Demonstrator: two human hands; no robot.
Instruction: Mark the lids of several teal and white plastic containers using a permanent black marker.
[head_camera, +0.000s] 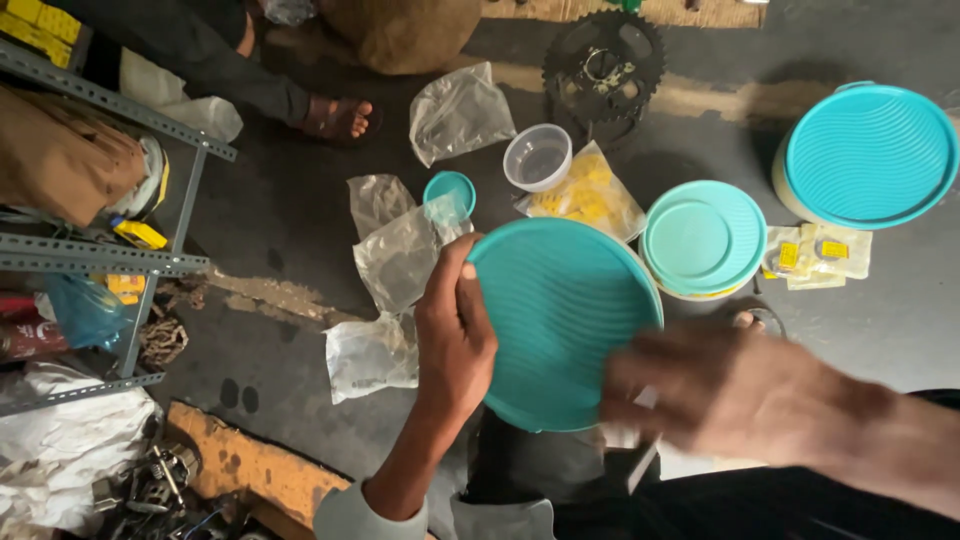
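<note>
My left hand (455, 335) grips the left rim of a large round teal lid (560, 320), holding it tilted above the floor. My right hand (715, 390) is blurred, at the lid's lower right edge, with a small pale object near its fingers; whether it holds that object is unclear. Below the lid a dark container or cloth is partly hidden.
On the grey floor lie several clear plastic bags (400, 255), a small teal cap (450, 188), a clear cup (537, 156), a bag of yellow parts (590, 195), two teal-lidded tubs (705, 238) (868, 152) and a black sprocket (603, 70). Another person's sandalled foot (340, 118) is at top left, beside a metal rack (120, 260).
</note>
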